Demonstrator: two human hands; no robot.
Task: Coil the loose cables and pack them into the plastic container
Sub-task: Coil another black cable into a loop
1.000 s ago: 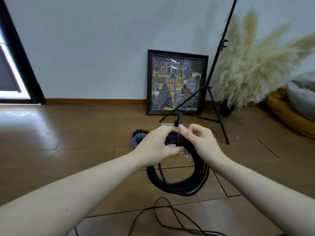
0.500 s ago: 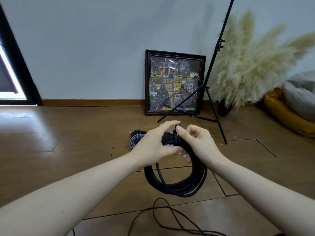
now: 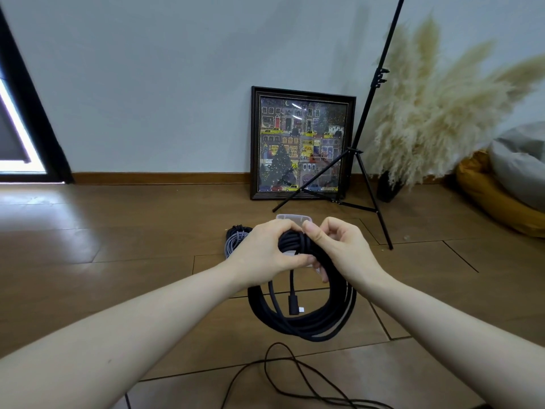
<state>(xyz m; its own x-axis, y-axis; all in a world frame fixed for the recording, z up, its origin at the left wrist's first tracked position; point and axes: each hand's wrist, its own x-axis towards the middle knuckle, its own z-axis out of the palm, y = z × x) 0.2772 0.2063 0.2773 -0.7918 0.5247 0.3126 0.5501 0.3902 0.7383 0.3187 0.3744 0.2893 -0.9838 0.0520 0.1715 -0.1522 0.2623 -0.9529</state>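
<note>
Coil: black cable coil is gripped at its top by left hand and right hand.
Container: plastic container is seen just above, behind both hands.

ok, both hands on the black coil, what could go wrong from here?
1. A connector end dangles free inside the black coil; unsecured, it may let the loops slacken.
2. The left hand and right hand grip only the top of the coil, so the hanging loops could spread.
3. A thin loose cable lies on the floor just below; it could snag or tangle with the coil if lowered.
</note>
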